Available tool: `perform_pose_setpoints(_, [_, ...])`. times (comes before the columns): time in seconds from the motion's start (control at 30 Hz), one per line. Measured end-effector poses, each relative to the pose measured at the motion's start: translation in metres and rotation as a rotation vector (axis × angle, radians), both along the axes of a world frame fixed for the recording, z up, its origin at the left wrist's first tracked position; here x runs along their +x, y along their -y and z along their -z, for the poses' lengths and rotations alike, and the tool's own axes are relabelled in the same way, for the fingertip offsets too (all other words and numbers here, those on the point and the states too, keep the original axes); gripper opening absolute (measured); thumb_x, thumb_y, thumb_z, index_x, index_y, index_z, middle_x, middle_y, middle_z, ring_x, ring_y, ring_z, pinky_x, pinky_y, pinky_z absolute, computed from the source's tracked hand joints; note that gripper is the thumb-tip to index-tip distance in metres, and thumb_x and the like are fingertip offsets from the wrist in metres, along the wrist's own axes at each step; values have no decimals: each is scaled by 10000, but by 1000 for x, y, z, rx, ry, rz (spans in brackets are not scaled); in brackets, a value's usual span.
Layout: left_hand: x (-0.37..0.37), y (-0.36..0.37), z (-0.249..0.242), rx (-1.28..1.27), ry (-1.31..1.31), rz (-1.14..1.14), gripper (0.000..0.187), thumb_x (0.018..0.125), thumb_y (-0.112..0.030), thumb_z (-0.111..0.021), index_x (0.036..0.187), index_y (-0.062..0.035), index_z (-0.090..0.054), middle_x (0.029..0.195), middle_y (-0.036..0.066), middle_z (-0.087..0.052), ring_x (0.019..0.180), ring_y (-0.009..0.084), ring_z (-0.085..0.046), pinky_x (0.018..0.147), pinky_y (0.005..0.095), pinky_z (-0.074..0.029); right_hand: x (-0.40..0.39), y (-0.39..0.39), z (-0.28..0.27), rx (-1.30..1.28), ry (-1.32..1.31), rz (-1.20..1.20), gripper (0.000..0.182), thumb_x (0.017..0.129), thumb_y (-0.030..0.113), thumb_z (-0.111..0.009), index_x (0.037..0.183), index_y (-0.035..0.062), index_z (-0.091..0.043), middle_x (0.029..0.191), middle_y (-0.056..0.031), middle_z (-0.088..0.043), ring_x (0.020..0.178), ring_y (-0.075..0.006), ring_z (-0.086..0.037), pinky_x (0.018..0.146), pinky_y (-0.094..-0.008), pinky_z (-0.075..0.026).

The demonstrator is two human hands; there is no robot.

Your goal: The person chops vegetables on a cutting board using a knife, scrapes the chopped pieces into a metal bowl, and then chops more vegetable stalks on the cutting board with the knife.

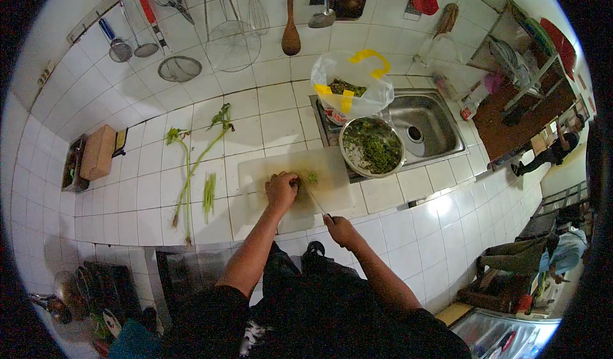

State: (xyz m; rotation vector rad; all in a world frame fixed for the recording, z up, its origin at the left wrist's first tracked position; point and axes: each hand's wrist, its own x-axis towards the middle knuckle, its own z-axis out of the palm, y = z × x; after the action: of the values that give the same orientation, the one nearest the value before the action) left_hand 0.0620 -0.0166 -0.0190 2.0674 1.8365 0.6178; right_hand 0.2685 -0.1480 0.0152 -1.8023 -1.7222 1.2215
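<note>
- Greens (312, 177) are seen just right of the left hand (281, 191), mid-frame;
- its fingers are curled, their hold unclear;
- a knife (317, 202) is gripped by the right hand (343, 232).

Behind a steel sink (440, 116) is a white-tiled wall (271, 71); left of it, a white-tiled counter (140, 170); in front, pale tiled floor (415, 241) with bright glare (445, 204); right, a brown surface (501, 129).

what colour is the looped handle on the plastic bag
Yellow; the looped handle shows best in the head view.
</note>
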Motion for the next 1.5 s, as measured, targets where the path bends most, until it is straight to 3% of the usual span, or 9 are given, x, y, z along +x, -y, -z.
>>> perform_pose_setpoints(0.07, [1, 0, -1, 7, -15, 11, 230, 743, -212, -728, 972, -204, -724, 1074, 28, -664, 975, 264, -598, 864, 474, -441, -6, -18, -6, -72, 63, -65, 664, 991, 512, -350, 877, -89, -608, 725, -282, -622, 505, -350, -614, 501, -455, -501])
perform_pose_setpoints(0.1, [1, -3, -3, -35, -32, 5, 227, 745, -215, -727, 972, -206, -724, 1078, 24, -667, 974, 263, -602, 855, 471, -448, -10, -23, -5, -108, 92, -32, 672, 997, 505, -321, 879, -90, -612, 774, -315, -624, 636, -422, -639, 615, -504, -515])
perform_pose_setpoints(0.2, [0, -6, -9, -81, -17, 7, 222, 747, -220, -726, 969, -209, -724, 1058, 14, -676, 973, 262, -607, 840, 465, -458, -17, -26, 2, 21, 147, -36, 669, 999, 494, -312, 879, -91, -613, 854, -342, -623, 825, -500, -611, 772, -540, -486])
perform_pose_setpoints(0.23, [-2, -4, -9, -97, 15, 11, 220, 746, -222, -727, 965, -209, -725, 1036, 8, -682, 972, 260, -609, 833, 461, -462, -18, -20, -2, 73, 168, -54, 587, 1016, 384, -306, 800, -69, -610, 834, -339, -615, 838, -518, -588, 801, -569, -466])
perform_pose_setpoints(0.47, [0, -2, -12, -60, -28, -2, 199, 740, -237, -728, 936, -204, -727, 1006, 5, -691, 949, 264, -615, 824, 460, -466, -4, 10, -5, 38, 191, -55, 551, 1018, 382, -298, 905, -59, -610, 913, -300, -643, 856, -485, -610, 780, -551, -485])
perform_pose_setpoints(0.67, [-10, -8, 1, -30, 56, 50, 185, 736, -229, -716, 919, -206, -735, 972, 27, -692, 945, 261, -624, 810, 451, -470, -22, -9, -25, 28, 181, 16, 621, 1015, 435, -280, 869, -58, -629, 930, -315, -632, 898, -493, -595, 807, -556, -468])
perform_pose_setpoints(0.7, [-10, -9, 0, -62, 65, 39, 179, 729, -220, -715, 906, -202, -737, 953, 28, -694, 930, 261, -630, 806, 451, -474, -23, -8, -24, -41, 140, 83, 621, 993, 476, -347, 901, -70, -629, 915, -344, -615, 942, -517, -570, 825, -547, -452])
perform_pose_setpoints(0.97, [-17, -17, 11, 14, 122, 144, 177, 703, -213, -716, 877, -194, -741, 918, 34, -698, 881, 257, -647, 756, 434, -496, -30, 25, -26, -176, 105, 150, 607, 989, 480, -383, 989, -73, -633, 983, -340, -618, 994, -504, -574, 871, -512, -455])
perform_pose_setpoints(1.5, [-22, -20, 8, -34, 83, 174, 219, 667, -217, -747, 882, -177, -738, 907, 55, -710, 882, 282, -659, 787, 447, -486, -54, 14, -33, -72, 138, 156, 636, 971, 503, -396, 918, -84, -634, 931, -355, -615, 953, -512, -586, 819, -548, -454])
